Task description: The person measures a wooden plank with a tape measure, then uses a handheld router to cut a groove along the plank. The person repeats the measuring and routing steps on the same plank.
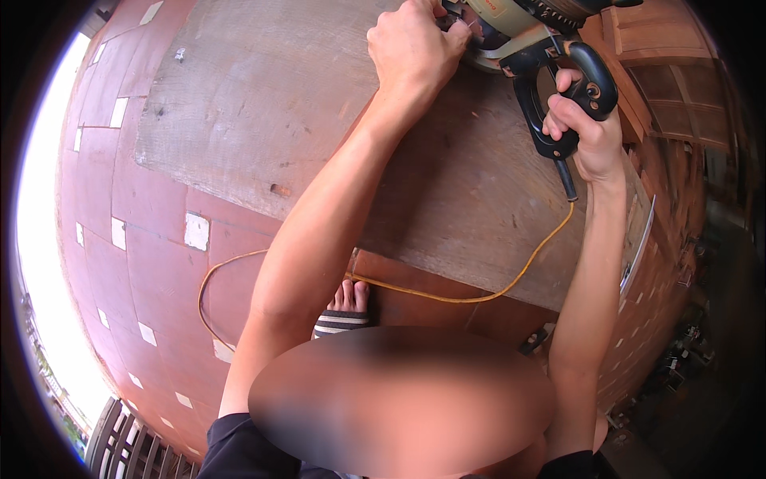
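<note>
A red-brown tiled floor [159,263] with white square insets fills most of the view, and a wide, weathered board [239,96] lies over it. The power tool [531,57], pale-bodied with black parts, is above the far part of the board, its top cut off by the upper edge.

The right hand [594,136] grasps the tool's looped rear handle [597,76], fingers curled through it; I cannot tell whether any finger presses a switch. The left hand [411,48] is bent round a dark part at the tool's left side, its fingertips mostly hidden. Handling it well likely means gripping firmly at both points, keeping the tool level, and holding the left fingertips away from any moving part.

A bare foot [349,297] shows just beyond the board's near edge. The yellow cord [459,300] runs from the handle and passes close by the toes, so it is best kept slack and clear of both. A small brown mark [280,190] shows on the board.
</note>
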Demonstrator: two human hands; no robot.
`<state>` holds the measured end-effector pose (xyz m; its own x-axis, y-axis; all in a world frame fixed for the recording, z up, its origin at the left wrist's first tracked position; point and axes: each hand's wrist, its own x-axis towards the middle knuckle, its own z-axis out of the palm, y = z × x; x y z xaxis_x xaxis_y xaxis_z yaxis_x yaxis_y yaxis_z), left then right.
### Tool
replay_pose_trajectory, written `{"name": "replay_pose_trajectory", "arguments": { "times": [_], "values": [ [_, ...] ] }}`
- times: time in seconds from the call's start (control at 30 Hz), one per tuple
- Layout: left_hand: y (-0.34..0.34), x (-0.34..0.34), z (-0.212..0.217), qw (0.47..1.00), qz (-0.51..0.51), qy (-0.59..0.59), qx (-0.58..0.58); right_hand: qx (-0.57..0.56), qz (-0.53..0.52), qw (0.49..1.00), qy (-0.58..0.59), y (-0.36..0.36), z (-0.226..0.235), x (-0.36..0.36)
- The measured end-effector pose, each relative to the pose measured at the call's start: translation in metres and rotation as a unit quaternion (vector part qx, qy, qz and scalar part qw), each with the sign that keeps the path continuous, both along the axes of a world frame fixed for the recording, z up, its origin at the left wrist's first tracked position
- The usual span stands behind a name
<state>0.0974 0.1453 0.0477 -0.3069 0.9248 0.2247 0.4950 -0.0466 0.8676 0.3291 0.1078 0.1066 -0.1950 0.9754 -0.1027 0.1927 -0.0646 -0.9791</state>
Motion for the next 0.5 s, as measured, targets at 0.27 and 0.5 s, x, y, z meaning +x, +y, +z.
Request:
{"name": "replay_pose_trajectory", "arguments": {
  "times": [0.27,0.5],
  "values": [
    [0.0083,0.0021,0.0006,0.999,-0.003,-0.010,-0.042,0.007,-0.019,1.000,0.011,-0.0038,0.0016,-0.0062],
    [0.0075,0.0024,-0.0033,0.999,0.012,0.033,-0.011,0.010,-0.029,1.000,0.003,-0.0092,0.0006,-0.0070]
  ]
}}
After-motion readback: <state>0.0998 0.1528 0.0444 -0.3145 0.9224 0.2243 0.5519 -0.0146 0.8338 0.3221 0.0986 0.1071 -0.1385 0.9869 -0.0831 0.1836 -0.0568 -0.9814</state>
